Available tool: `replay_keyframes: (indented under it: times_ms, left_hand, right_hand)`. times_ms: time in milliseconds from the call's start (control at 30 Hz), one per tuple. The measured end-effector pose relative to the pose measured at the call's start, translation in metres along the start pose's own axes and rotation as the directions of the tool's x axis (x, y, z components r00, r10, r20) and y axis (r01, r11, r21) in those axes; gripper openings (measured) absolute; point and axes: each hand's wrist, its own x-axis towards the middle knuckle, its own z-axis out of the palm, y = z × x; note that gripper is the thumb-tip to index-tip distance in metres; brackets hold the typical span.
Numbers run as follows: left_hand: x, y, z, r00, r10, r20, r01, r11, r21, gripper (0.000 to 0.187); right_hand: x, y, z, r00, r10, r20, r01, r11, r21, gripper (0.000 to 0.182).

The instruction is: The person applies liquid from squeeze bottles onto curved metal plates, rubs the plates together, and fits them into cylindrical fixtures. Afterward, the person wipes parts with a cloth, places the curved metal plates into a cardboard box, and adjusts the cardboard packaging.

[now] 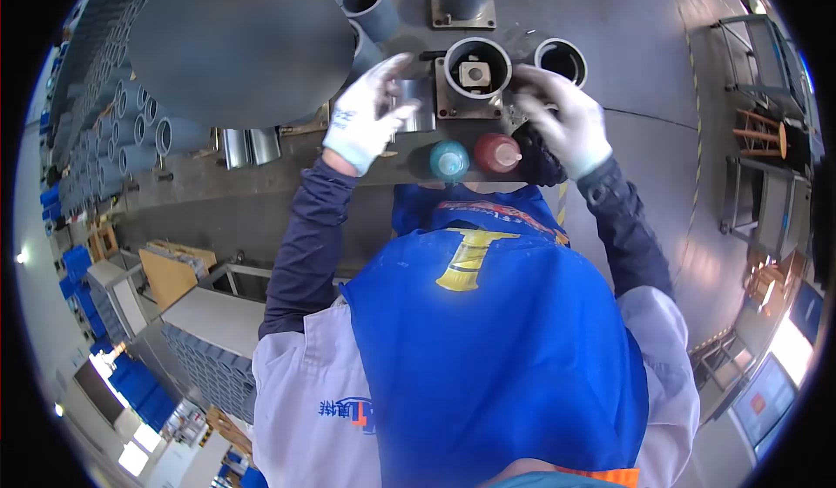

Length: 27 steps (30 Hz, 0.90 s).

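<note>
Both hands wear white gloves. My left hand is raised left of a grey metal cylinder, thumb and fingers apart with nothing between them. A curved shiny metal shell lies just beyond its fingertips. The cylinder stands upright on a square base plate, with a pale square metal block inside its bore. On the other side, my right hand is open, slightly blurred, its fingers stretched toward the cylinder's rim. It overlaps a second grey cylinder and a black cloth in this view.
A teal squeeze bottle and a red one stand at the bench's near edge. Behind are another cylinder on a plate and a loose cylinder. Several grey cylinders crowd the left. A blurred disc hides the upper left.
</note>
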Motion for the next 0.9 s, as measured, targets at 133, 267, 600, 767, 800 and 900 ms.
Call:
replay_keyframes:
  times_ms: [133, 267, 600, 767, 800, 900]
  left_hand:
    - [-0.033, -0.036, -0.029, 0.994, 0.11, -0.022, -0.095, 0.926, 0.365, 0.06]
    - [-0.039, -0.034, -0.022, 0.984, 0.081, 0.162, -0.18, 0.531, 0.828, 0.084]
    - [-0.017, -0.046, -0.015, 0.96, -0.081, 0.269, -0.228, 0.334, 0.915, 0.107]
    - [-0.026, -0.05, -0.029, 0.972, -0.026, 0.235, -0.188, 0.519, 0.834, 0.099]
    - [-0.035, -0.053, -0.034, 0.987, 0.039, 0.157, -0.144, 0.65, 0.746, 0.098]
    - [-0.08, -0.042, -0.056, 0.992, 0.124, -0.006, -0.098, 0.809, 0.58, 0.108]
  right_hand:
    - [-0.058, 0.013, -0.011, 0.902, 0.404, -0.151, -0.275, 0.808, 0.521, 0.021]
    - [-0.096, 0.011, 0.008, 0.745, 0.575, 0.337, -0.637, 0.466, 0.614, 0.034]
    - [-0.116, 0.035, 0.086, 0.528, 0.397, 0.75, -0.716, -0.267, 0.645, 0.025]
    - [-0.121, 0.013, 0.121, 0.541, 0.466, 0.7, -0.59, -0.382, 0.711, 0.048]
    - [-0.118, 0.008, 0.125, 0.535, 0.403, 0.743, -0.61, -0.424, 0.669, 0.058]
    - [-0.115, 0.018, 0.15, 0.565, 0.33, 0.756, -0.519, -0.57, 0.637, 0.081]
